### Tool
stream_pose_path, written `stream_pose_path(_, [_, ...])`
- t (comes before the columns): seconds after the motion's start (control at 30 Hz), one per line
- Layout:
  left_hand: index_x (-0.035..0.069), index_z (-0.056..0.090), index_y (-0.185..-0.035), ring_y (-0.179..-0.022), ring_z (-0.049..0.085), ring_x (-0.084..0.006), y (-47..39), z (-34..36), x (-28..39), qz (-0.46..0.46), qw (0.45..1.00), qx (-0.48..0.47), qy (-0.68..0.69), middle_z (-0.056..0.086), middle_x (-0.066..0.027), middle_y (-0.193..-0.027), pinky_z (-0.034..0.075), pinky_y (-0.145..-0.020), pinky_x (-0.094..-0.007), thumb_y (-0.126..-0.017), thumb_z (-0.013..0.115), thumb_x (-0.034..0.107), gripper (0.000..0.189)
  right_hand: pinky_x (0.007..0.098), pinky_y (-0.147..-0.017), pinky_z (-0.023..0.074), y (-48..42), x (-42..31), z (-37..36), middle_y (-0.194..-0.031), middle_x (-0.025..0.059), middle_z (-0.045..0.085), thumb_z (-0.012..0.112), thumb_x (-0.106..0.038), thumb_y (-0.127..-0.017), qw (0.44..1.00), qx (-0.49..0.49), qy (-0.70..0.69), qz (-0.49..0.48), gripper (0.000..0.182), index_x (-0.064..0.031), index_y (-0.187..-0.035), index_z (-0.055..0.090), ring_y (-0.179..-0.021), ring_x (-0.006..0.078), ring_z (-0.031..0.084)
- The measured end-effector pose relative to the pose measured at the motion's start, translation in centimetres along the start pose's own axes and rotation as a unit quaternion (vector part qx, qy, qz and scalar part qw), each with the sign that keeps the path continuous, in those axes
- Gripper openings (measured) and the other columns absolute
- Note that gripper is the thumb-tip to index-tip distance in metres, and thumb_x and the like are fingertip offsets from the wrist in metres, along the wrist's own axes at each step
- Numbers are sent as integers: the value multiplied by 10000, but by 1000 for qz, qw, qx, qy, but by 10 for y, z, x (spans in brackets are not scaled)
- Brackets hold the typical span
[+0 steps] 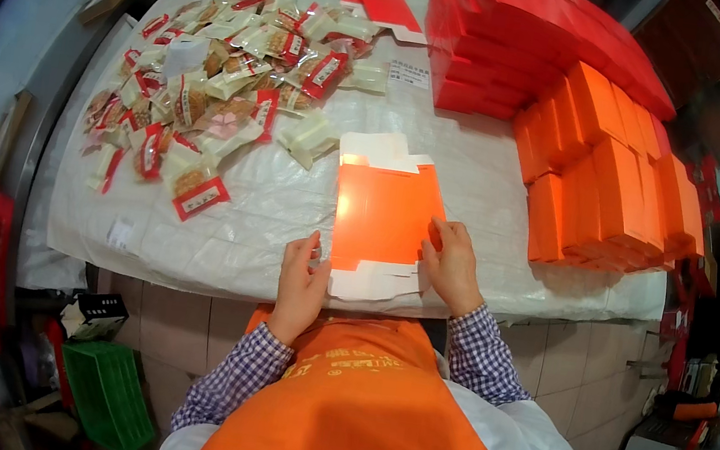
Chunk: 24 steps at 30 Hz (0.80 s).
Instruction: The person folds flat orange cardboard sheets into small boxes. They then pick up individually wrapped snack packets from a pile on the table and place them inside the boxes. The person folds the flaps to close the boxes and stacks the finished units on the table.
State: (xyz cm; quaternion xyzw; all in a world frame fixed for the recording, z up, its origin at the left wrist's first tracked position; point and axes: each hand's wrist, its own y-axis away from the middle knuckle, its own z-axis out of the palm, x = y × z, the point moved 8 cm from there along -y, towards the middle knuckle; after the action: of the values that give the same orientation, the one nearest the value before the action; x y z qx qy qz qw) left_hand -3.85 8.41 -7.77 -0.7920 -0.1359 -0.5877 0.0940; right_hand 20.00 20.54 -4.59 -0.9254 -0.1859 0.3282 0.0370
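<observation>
A flattened orange carton [385,218] with white end flaps lies before me on the white woven plastic sheet. At its lower left edge is my left hand [301,282], with fingers apart and nothing held. My right hand [455,266] grips the carton's right edge between thumb and fingers. To the left spreads a loose heap of wrapped baked goods [185,97] in clear, cream and red packets; one packet [310,138] lies close to the carton's upper left corner.
Assembled orange boxes [603,190] are stacked at right, with a wall of red boxes [495,50] behind. Flat red cartons [387,8] lie at the far edge, near a printed paper slip [410,73]. A green plastic crate [104,396] stands on the tiled floor at lower left.
</observation>
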Motion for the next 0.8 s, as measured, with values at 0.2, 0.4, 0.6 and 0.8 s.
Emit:
stream_pose_path(0.2, [-80,479,-1410,-1053,542,-319,-28,18,-30,22,996,-43,-79,519,-202,-1174,464,-933,-382,-952,595,135,519,380,-791,530,2,1,26,-1018,170,601,682,-103,-876,999,16,-4,30,408,45,-1253,630,-879,296,629])
stream_pose_path(0.4, [-62,528,-1365,-1069,543,-367,-26,26,3,80,971,-10,-227,542,-229,-1147,462,-941,-435,-914,629,132,502,384,-836,527,3,10,32,-1080,181,592,655,-123,-902,993,-49,-48,92,432,36,-1301,610,-946,306,627])
stream_pose_path(0.6, [-54,554,-1297,-1028,589,-337,-16,15,41,143,953,42,-263,582,-218,-1140,494,-908,-401,-886,667,94,452,285,-754,501,13,12,31,-997,62,566,664,-68,-918,970,30,-225,93,435,21,-1335,583,-867,148,572])
stream_pose_path(0.8, [-20,578,-1191,-870,641,-114,-28,-13,12,-43,977,42,205,687,-80,-984,509,-788,-251,-978,582,46,222,270,-791,505,32,-23,30,-1115,66,587,691,-37,-887,942,-86,-318,70,540,8,-1376,467,-940,126,581])
